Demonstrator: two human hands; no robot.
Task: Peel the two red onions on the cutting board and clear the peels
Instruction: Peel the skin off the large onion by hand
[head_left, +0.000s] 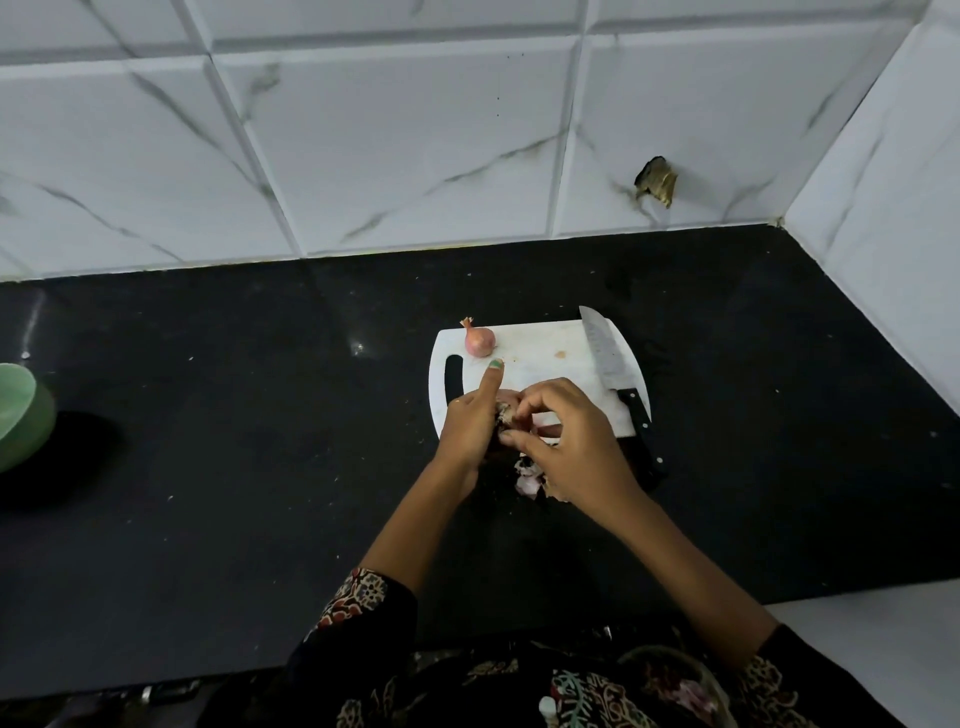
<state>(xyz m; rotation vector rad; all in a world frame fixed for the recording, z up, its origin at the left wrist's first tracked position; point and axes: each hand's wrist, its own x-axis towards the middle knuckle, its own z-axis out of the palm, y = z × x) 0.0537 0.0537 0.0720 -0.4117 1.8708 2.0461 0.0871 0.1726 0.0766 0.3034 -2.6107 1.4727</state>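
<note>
Lower centre of the frame: two patterned sleeves, two bare forearms reaching up toward the middle. At centre, left hand curled round one onion, mostly hidden, forefinger pointing straight up the frame; right hand with fingertips pinching at that same onion's skin. Just below the right hand, a small heap of loose peels on the black counter, off the board's near edge. Beyond the hands, one white cutting board, slot handle at its left side. One unpeeled red onion near the board's upper left corner, apart from both hands. One knife along the board's right edge, black handle overhanging toward the near side. Wide bare counter left and right of the board. One green bowl cut by the left frame edge. Tiled wall across the top, second wall at right.
</note>
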